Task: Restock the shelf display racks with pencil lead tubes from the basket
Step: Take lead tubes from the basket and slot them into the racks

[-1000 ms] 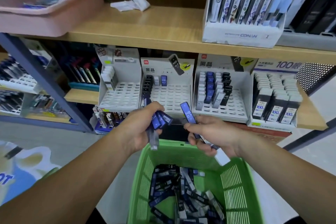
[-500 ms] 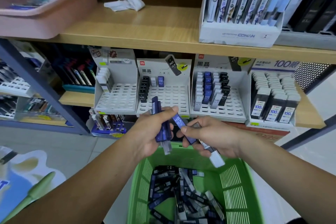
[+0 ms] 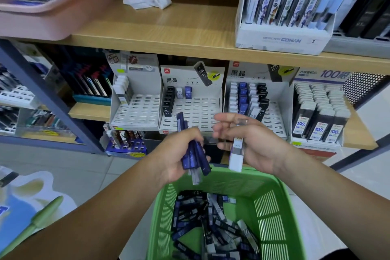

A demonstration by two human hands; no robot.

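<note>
Blue tube (image 3: 195, 157) shifted — left hand (image 3: 173, 155) grips.

green slotted basket (image 3: 272, 207), blue tubes (image 3: 195, 156), pink tray (image 3: 52, 15)

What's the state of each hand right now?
Left hand: grips a bundle of blue lead tubes.
Right hand: holds one white-capped tube.

Head view — looking down, close to shelf (image 3: 190, 34).
</note>
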